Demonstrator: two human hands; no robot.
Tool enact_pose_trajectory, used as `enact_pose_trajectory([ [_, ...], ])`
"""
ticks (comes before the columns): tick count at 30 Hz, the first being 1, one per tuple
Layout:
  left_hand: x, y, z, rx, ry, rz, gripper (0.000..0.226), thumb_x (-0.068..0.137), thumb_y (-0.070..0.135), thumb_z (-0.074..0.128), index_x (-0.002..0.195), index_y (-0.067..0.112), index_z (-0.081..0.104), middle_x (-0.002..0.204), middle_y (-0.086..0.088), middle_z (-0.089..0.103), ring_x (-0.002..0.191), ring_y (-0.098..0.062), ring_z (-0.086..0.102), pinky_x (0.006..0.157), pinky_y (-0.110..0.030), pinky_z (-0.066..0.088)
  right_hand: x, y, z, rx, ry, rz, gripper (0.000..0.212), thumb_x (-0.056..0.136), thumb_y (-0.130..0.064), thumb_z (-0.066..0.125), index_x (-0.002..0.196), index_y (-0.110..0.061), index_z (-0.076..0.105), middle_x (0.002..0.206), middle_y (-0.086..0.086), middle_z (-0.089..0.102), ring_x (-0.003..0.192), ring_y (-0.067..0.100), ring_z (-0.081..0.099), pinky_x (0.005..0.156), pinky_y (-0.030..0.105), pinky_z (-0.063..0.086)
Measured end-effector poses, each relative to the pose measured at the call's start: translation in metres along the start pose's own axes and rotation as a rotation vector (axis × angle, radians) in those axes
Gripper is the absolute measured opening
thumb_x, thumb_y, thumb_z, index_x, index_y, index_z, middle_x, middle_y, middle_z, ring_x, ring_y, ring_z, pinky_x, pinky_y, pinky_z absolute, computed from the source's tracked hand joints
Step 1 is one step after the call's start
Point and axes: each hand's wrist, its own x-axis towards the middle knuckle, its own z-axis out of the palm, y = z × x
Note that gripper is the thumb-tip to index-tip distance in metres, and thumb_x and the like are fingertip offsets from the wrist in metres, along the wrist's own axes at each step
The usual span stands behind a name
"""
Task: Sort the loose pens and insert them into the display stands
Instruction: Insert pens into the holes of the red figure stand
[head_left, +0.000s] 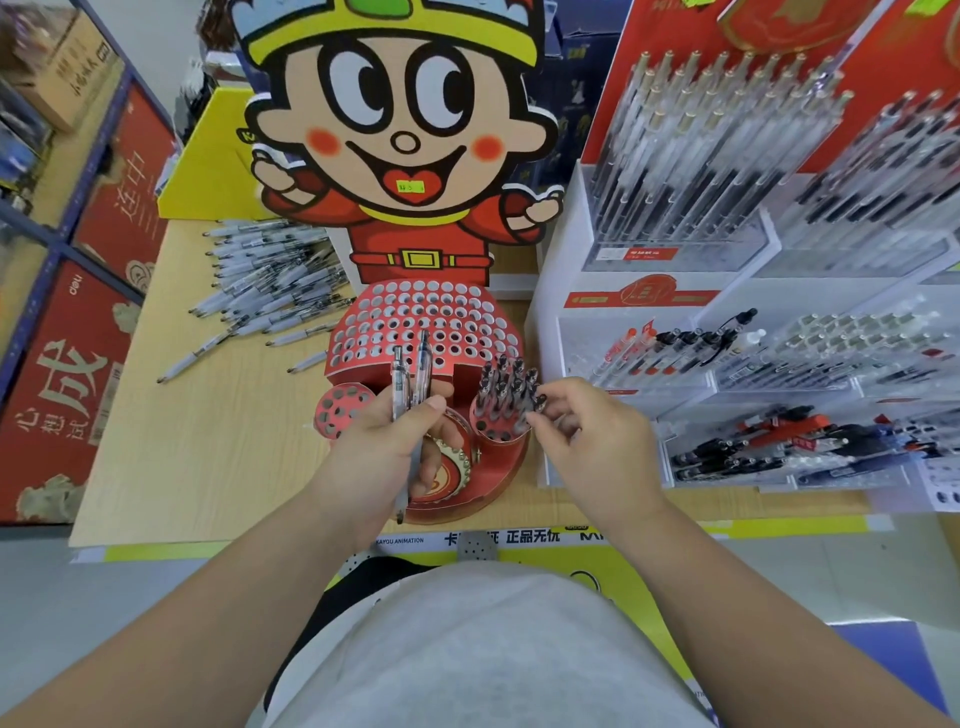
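The left grip (389, 447), a bare hand, is closed round a small bundle of clear plastic pens (422, 364). The thumb is laid across the barrels, and the pens are held nearly upright with their clicker ends towards 12 o'clock. Its forearm enters from 7 o'clock. The right grip (592, 441) is held back-of-hand up with the fingers curled, and a dark-topped pen (538, 402) is pinched between thumb and fingertips at the hand's 10 o'clock. Its forearm enters from 5 o'clock.

The pens in the bundle cannot be counted: two tops are seen above the fingers and one tip below the palm, while the rest is covered. The pinched pen's barrel is largely hidden by its neighbours.

The pinched pen stands at the 3 o'clock edge of a small round red cardboard cup (498, 431), which is packed with similar pens. This cup sits at the front of a red cardboard display stand with a perforated top (415, 312), found at 12 o'clock of both hands. A heap of loose clear pens (265, 280) lies on the light wooden table (208, 457), at 11 o'clock and well apart from the left grip.
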Motion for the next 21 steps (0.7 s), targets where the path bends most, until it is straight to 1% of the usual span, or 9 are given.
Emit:
enact_pose_trajectory([
  [2, 0.000, 0.000, -0.001, 0.000, 0.000, 0.000, 0.019, 0.106, 0.021, 0.050, 0.120, 0.015, 0.061, 0.079, -0.011, 0.066, 0.050, -0.020, 0.042, 0.049, -0.031, 0.032, -0.002, 0.000, 0.002, 0.013, -0.020, -0.026, 0.024, 0.080, -0.015, 0.082, 0.101, -0.016, 0.071, 0.076, -0.007, 0.069, 0.065, 0.013, 0.063, 0.059, 0.035, 0.057],
  [5, 0.000, 0.000, -0.001, 0.008, -0.002, -0.004, 0.019, 0.106, 0.021, 0.050, 0.120, 0.016, 0.061, 0.081, -0.012, 0.066, 0.051, -0.021, 0.042, 0.050, -0.032, 0.031, -0.002, -0.001, 0.004, 0.009, -0.050, -0.055, 0.026, 0.079, -0.016, 0.083, 0.102, -0.018, 0.072, 0.079, -0.008, 0.069, 0.066, 0.008, 0.062, 0.062, 0.028, 0.056],
  [8, 0.000, 0.000, -0.001, 0.015, -0.011, -0.003, 0.019, 0.106, 0.022, 0.050, 0.119, 0.017, 0.062, 0.081, -0.011, 0.066, 0.051, -0.021, 0.043, 0.051, -0.032, 0.031, 0.002, 0.000, 0.004, -0.004, -0.064, -0.060, 0.026, 0.080, -0.015, 0.082, 0.104, -0.018, 0.073, 0.080, -0.007, 0.069, 0.068, 0.008, 0.062, 0.064, 0.025, 0.054],
  [12, -0.004, 0.004, 0.001, -0.017, -0.055, -0.007, 0.021, 0.107, 0.020, 0.048, 0.119, 0.015, 0.065, 0.082, -0.013, 0.065, 0.052, -0.022, 0.042, 0.049, -0.030, 0.033, 0.006, -0.001, 0.003, -0.042, -0.093, -0.056, 0.024, 0.080, -0.016, 0.082, 0.102, -0.020, 0.073, 0.081, -0.007, 0.070, 0.069, 0.012, 0.063, 0.063, 0.028, 0.055],
  [17, -0.012, 0.012, 0.005, -0.029, -0.163, -0.002, 0.026, 0.106, 0.018, 0.046, 0.118, 0.011, 0.068, 0.077, -0.013, 0.060, 0.049, -0.022, 0.044, 0.044, -0.026, 0.036, 0.004, -0.001, 0.002, -0.050, -0.092, -0.069, 0.024, 0.080, -0.017, 0.081, 0.102, -0.021, 0.073, 0.081, -0.006, 0.069, 0.068, 0.014, 0.063, 0.060, 0.034, 0.056],
  [19, -0.015, 0.016, 0.006, -0.030, -0.201, 0.005, 0.025, 0.106, 0.018, 0.046, 0.122, 0.010, 0.064, 0.073, -0.014, 0.059, 0.047, -0.023, 0.044, 0.044, -0.026, 0.036, 0.004, -0.003, -0.001, -0.049, -0.084, -0.077, 0.025, 0.079, -0.021, 0.083, 0.102, -0.021, 0.072, 0.079, -0.008, 0.069, 0.064, 0.013, 0.063, 0.059, 0.034, 0.056],
  [21, -0.017, 0.020, 0.007, -0.028, -0.238, 0.025, 0.021, 0.106, 0.019, 0.046, 0.119, 0.007, 0.056, 0.071, -0.015, 0.060, 0.046, -0.024, 0.044, 0.044, -0.027, 0.034, 0.005, -0.007, -0.006, -0.032, -0.070, -0.059, 0.026, 0.080, -0.028, 0.083, 0.103, -0.022, 0.072, 0.075, -0.011, 0.068, 0.061, 0.010, 0.062, 0.058, 0.032, 0.056],
])
